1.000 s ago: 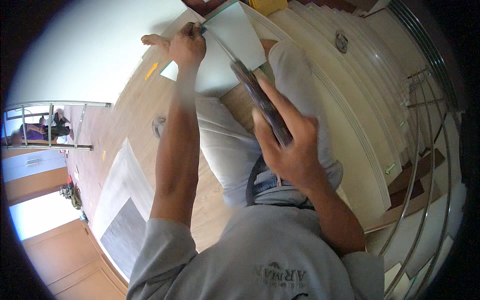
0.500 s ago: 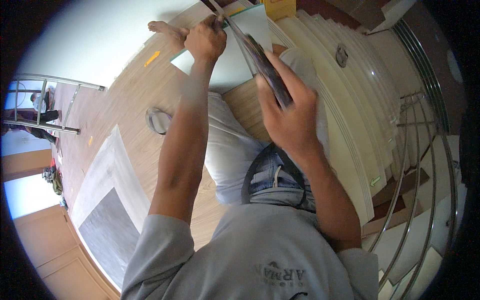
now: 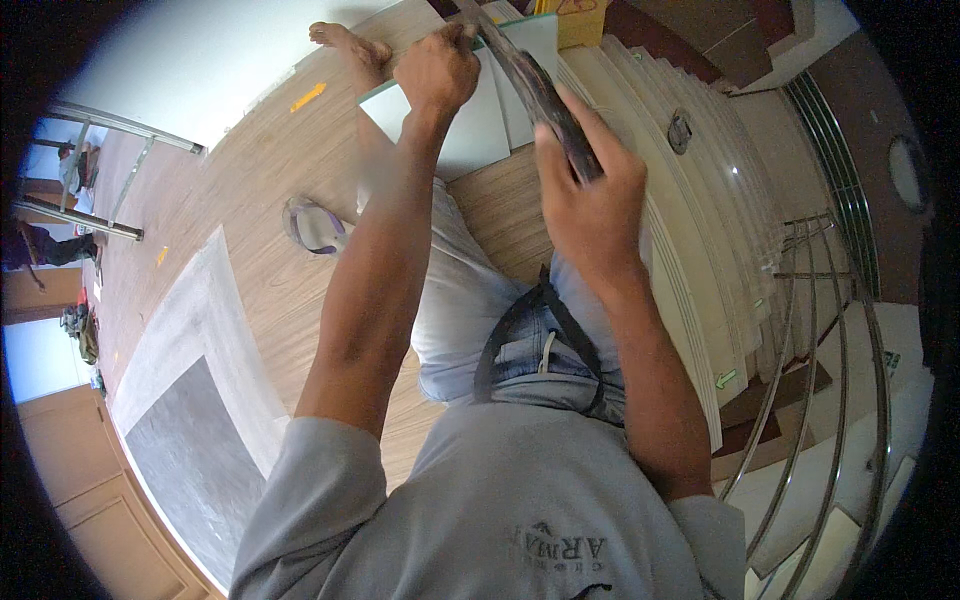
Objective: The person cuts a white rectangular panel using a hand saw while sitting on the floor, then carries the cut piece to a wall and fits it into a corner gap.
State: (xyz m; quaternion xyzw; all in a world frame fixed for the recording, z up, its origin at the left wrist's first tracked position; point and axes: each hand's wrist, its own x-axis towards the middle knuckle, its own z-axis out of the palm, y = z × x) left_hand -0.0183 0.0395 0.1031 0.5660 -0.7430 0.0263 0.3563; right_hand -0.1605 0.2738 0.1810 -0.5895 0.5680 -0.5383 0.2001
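Note:
A long dark tool [image 3: 548, 100] with a metal strip along it lies slanting in my right hand [image 3: 595, 205], fingers stretched along its near end; its exact kind does not show. My left hand [image 3: 437, 72] is a closed fist beside the tool's far part, at the upper edge of a pale pane with a green edge [image 3: 480, 145]. What the left fingers hold, if anything, is hidden. The pane sits past my knees, partly behind the left wrist and the tool.
A bare foot [image 3: 345, 42] rests by the white wall. Slippers lie on the wood-look floor [image 3: 318, 228] and on the stairs [image 3: 679, 131]. Steps drop away at right, beside a metal railing [image 3: 870, 350]. A yellow box [image 3: 582, 24] stands beyond the pane; a metal ladder [image 3: 110, 215] and people [image 3: 45, 245] are left.
Both hands, the tool and the pane appear slightly farther right in the picture, as the whole view has shifted. My right hand keeps its hold on the tool.

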